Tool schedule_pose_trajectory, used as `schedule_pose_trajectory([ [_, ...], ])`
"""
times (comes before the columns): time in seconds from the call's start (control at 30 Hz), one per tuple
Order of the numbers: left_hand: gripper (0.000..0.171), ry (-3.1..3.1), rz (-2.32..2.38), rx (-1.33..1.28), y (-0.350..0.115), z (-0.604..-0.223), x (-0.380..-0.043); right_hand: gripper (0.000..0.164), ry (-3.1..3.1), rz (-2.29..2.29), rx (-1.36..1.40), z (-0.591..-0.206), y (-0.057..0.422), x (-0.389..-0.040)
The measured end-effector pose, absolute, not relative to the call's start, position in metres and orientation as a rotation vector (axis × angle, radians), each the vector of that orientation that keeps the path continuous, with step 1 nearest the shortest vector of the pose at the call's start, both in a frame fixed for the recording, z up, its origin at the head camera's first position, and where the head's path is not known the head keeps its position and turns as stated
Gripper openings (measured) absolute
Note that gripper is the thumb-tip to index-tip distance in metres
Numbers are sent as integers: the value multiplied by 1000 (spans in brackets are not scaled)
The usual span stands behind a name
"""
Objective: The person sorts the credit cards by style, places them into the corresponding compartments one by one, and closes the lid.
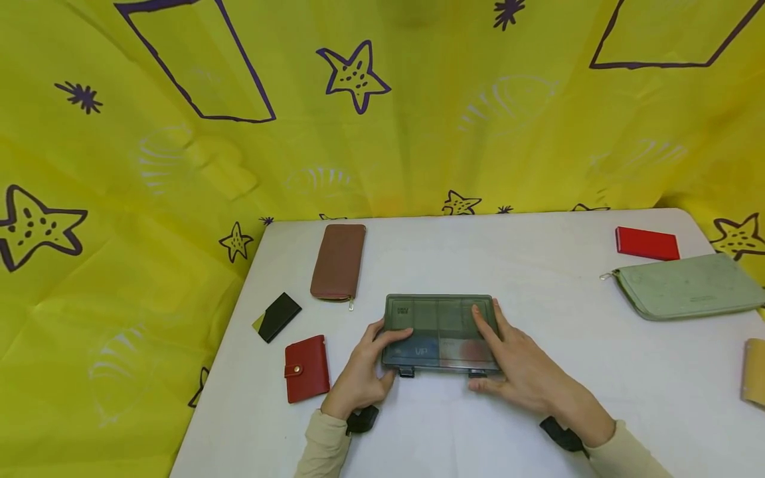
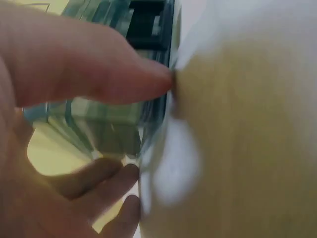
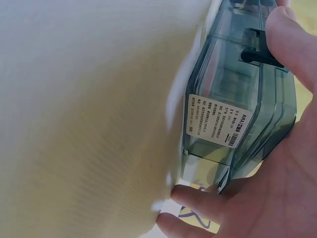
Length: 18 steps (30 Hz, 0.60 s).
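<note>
A translucent dark green compartment box [image 1: 454, 315] is in front of me in the head view, lid down, black latches along its near side. Cards, one reading VIP, show through the lid. My left hand [image 1: 363, 375] grips its left end, index finger across the lid and thumb at the near edge; the left wrist view shows that thumb [image 2: 124, 74] low on the box wall. The right hand [image 1: 526, 368] holds the other end, with fingers over the lid and thumb beside a latch [image 3: 260, 49]. A white printed label [image 3: 218, 120] shows on the box in the right wrist view.
Left on the white table [image 1: 478, 259] lie a brown zip wallet [image 1: 339, 262], a black card sleeve [image 1: 281, 317] and a red snap wallet [image 1: 307, 369]. At right are a red case [image 1: 647, 243], a pale green zip wallet [image 1: 687, 289] and a tan item [image 1: 756, 372]. A yellow curtain [image 1: 406, 153] hangs behind.
</note>
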<state>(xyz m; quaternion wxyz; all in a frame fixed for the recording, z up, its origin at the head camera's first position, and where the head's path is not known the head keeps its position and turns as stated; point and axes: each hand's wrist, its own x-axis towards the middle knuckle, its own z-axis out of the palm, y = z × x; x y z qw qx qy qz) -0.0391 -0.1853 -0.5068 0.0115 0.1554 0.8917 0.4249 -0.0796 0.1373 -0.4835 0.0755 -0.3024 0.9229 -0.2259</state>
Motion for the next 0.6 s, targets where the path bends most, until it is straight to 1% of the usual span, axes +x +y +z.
schedule_pose_trajectory([
  [0.27,88,2840,1276,422,-179,-508,-39,119,2763,-688,-895,-481,137,-80],
  [0.6,82,2772,1490,415,-188,-513,-40,119,2751,-696,-887,-481,137,-79],
])
